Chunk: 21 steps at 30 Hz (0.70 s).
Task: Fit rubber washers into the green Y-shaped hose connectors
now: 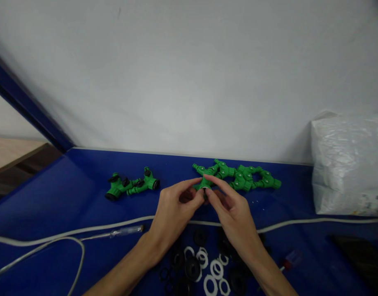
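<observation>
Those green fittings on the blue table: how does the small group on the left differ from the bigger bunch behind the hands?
The left group is only two or three pieces, while the right bunch holds clearly more. The left group's pieces carry black parts on top and at the ends; the right bunch looks all green with small pale dots. The left group lies away from the hands; the right bunch sits just behind the fingertips. Both are green Y-shaped plastic fittings lying on the blue table.
</observation>
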Each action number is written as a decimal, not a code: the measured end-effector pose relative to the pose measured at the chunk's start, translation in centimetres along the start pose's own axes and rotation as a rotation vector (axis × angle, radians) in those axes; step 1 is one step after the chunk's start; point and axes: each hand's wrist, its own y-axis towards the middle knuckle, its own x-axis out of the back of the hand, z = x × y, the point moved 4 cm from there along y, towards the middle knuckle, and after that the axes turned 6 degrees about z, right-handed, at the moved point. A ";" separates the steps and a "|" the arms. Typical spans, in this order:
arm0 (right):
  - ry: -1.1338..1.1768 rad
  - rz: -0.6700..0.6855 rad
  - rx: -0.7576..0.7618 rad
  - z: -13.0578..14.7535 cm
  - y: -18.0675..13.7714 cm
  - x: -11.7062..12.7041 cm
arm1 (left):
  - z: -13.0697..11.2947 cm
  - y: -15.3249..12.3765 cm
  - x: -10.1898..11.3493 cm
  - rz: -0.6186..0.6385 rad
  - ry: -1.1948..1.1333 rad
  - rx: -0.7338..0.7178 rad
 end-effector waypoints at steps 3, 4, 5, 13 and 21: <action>-0.075 -0.021 0.060 0.1 -0.2 -0.3 | -0.4 -0.2 0.1 -0.077 0.138 -0.087; -0.095 -0.026 0.078 0.2 -0.3 -0.4 | -0.4 -0.3 0.1 -0.089 0.161 -0.098; -0.110 -0.029 0.096 0.2 -0.3 -0.5 | -0.4 -0.4 0.0 -0.095 0.170 -0.101; -0.134 -0.049 0.141 0.2 -0.5 -0.6 | -0.5 -0.4 -0.2 -0.082 0.139 -0.079; -0.068 0.010 0.073 0.7 -0.3 -0.3 | -0.3 -0.3 -0.2 -0.021 0.113 -0.072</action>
